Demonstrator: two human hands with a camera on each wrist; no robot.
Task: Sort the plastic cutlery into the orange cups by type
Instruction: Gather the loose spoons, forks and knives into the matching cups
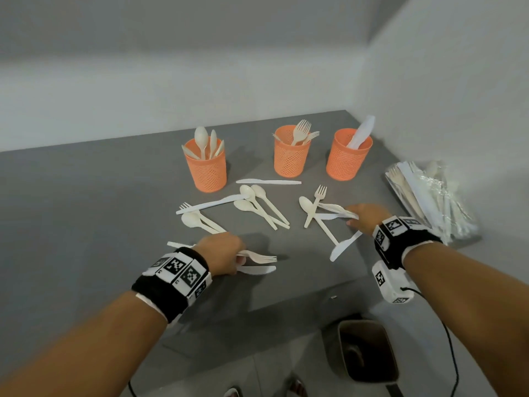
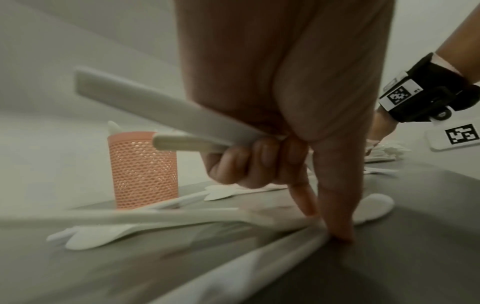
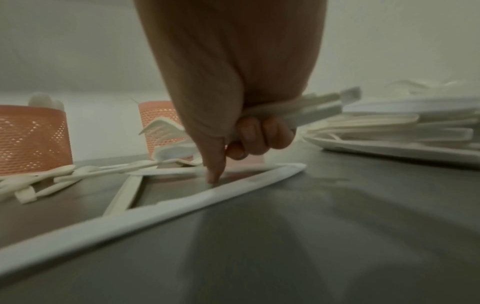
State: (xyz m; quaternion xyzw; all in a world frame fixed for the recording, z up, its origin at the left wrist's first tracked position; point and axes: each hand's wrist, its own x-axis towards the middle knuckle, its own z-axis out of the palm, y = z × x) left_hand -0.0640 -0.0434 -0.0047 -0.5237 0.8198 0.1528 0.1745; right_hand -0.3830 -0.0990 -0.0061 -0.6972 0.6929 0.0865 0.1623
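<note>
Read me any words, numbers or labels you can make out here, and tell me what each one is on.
No readable words or numbers.
Left wristband: black-and-white square code markers, tiny characters beside them too small to read.
Right wristband: same markers, tiny marks unreadable.
Orange cups and cutlery: no print visible.

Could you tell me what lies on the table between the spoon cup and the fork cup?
In the head view, the table between the spoon cup and the fork cup is bare.
</note>
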